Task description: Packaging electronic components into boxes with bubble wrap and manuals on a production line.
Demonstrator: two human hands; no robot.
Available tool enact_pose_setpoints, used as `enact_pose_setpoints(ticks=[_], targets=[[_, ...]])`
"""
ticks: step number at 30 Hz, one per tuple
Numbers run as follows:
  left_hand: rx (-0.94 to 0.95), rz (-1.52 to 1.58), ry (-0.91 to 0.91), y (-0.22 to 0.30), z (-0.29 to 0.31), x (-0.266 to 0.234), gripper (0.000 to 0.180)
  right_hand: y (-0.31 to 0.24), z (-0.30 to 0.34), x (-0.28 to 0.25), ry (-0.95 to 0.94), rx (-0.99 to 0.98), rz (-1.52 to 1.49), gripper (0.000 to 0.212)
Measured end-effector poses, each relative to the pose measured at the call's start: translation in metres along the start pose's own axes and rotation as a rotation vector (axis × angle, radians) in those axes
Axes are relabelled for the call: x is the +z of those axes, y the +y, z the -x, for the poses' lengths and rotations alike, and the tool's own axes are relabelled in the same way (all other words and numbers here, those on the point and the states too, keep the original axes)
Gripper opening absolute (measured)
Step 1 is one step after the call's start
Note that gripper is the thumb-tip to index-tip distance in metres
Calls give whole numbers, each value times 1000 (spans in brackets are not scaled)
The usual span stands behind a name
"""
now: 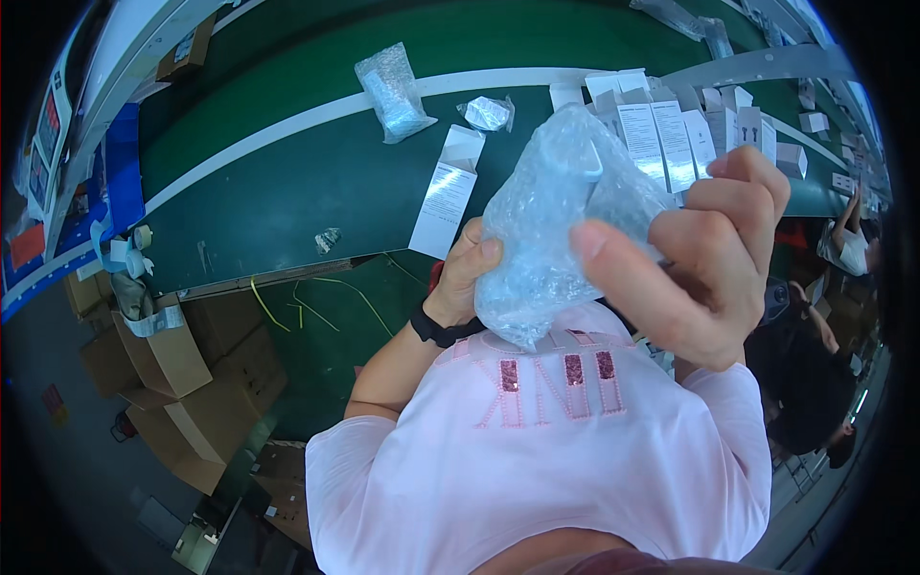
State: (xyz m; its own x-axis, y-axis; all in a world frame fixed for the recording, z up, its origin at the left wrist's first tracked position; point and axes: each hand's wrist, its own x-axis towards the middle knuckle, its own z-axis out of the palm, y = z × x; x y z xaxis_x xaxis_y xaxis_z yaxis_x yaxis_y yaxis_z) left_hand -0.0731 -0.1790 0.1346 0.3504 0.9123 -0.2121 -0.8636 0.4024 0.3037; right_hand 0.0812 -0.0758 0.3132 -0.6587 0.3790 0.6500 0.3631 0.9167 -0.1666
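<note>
A clear bubble-wrap bag [537, 225] is held up in front of my chest. Inside it is a pale item with a white edge, its kind blurred by the plastic. My left hand [460, 273], a dark band at its wrist, is closed on the bag's left side. My right hand [714, 259] is raised at the bag's right side, nearer the camera. Its fingers are curled about the bag's edge and its thumb lies across the plastic; the exact contact is partly hidden. Just beyond the left hand, an opened white printed carton [446, 196] lies on the green bench [278, 206].
Farther back lie another bubble-wrapped pack [393, 91] and a small wrapped piece [489, 113]. Several white cartons [661, 139] stand to the right. A tape dispenser [125, 251] sits at the bench's left end, above open brown boxes [182, 412]. Other people [815, 364] are at the right.
</note>
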Motion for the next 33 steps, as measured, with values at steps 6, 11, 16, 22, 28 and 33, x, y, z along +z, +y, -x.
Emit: enact_pose_setpoints(ticks=[6,11,16,22,28,33], targets=[[247,-327,10,10,-2,18,44,31,25,43,409,505,-799,80],[395,-1218,92,15,-13,6,37,36,86,67,-42,1370,-1170,63],[123,-1698,784,80,-50,-79,41,108,120,90,241,1562,-1334,45],[-187,-1976,677,62,-80,-132,37,144,85,200,539,1172,-1438,34],[197,-1806,609,79,-34,-53,35,83,27,203,407,1144,-1656,10],[183,-1566,781,84,-10,-53,36,99,16,195,180,686,-2036,11]])
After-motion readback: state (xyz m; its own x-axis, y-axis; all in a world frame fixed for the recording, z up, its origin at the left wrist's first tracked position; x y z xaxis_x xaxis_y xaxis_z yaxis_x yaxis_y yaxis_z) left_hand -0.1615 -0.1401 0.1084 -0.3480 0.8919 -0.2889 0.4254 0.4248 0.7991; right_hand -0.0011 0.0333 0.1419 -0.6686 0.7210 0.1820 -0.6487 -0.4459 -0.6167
